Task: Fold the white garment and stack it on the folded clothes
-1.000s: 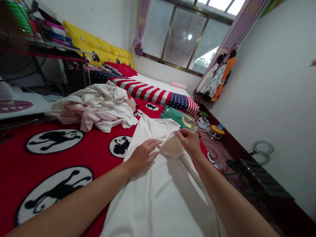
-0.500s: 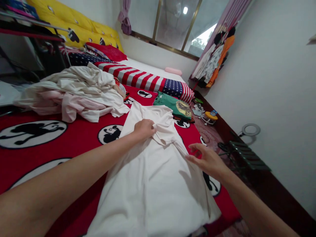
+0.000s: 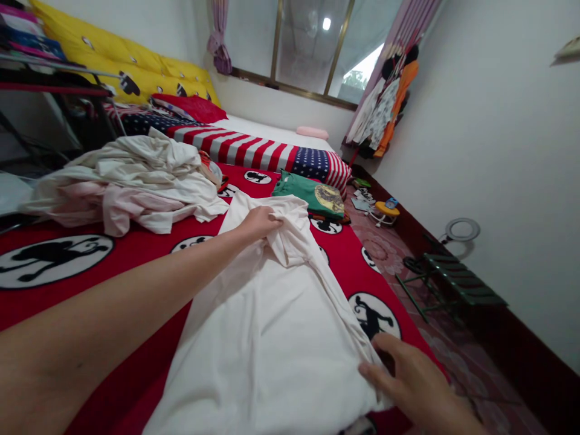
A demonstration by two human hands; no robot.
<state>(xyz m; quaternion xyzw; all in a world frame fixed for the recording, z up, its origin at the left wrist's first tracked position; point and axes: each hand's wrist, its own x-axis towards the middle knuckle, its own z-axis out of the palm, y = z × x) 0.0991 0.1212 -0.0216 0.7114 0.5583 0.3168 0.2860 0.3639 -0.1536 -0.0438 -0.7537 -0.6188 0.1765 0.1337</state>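
A white T-shirt (image 3: 272, 326) lies spread on a red blanket (image 3: 136, 266) with black-and-white round prints. My left hand (image 3: 258, 222) is closed on bunched cloth at the shirt's far end, near the collar. At the near right edge of the shirt, my right hand (image 3: 408, 374) rests with its fingers on the hem. Both forearms reach over the bed.
A heap of white and pink clothes (image 3: 127, 181) lies at the left. A folded green shirt (image 3: 312, 196) sits beyond the white one, before a stars-and-stripes blanket (image 3: 272, 154). A green folding stool (image 3: 448, 284) and small items stand on the floor at the right.
My right hand has let go of the collar and slid down the shirt's right side to the near hem. My left hand has gathered the collar cloth and stayed there.
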